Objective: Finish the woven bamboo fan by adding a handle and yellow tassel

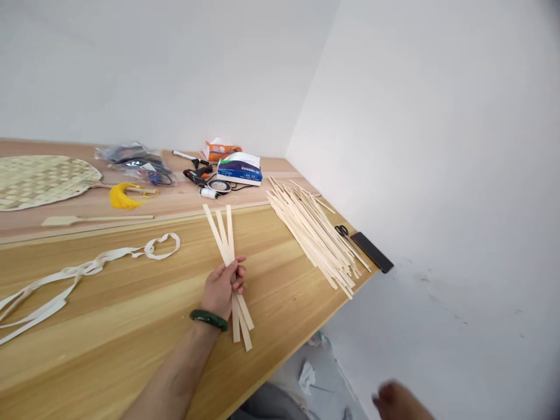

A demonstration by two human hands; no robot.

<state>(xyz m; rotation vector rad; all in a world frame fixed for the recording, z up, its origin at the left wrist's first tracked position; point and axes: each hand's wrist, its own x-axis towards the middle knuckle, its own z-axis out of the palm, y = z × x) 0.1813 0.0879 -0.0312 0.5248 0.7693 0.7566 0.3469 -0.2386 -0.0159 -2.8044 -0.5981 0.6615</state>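
My left hand (223,287), with a dark green bangle (209,319) at its wrist, is closed around a few pale wooden strips (231,233). They cross at the grip and fan out above and below it, over the middle of the table. My right hand (399,401) is at the bottom right, beyond the table's edge. It is blurred and partly cut off by the frame, so its fingers cannot be made out. To the right of the held strips lies a loose pile of similar thin wooden strips (312,233).
Scissors (345,232) and a dark flat block (371,252) lie near the right edge. White ribbon (96,263) trails leftward. Behind are a woven fan (44,178), yellow tassel (123,196), wooden handle (96,219), glue gun (198,174), tape roll (219,186) and tissue pack (240,170).
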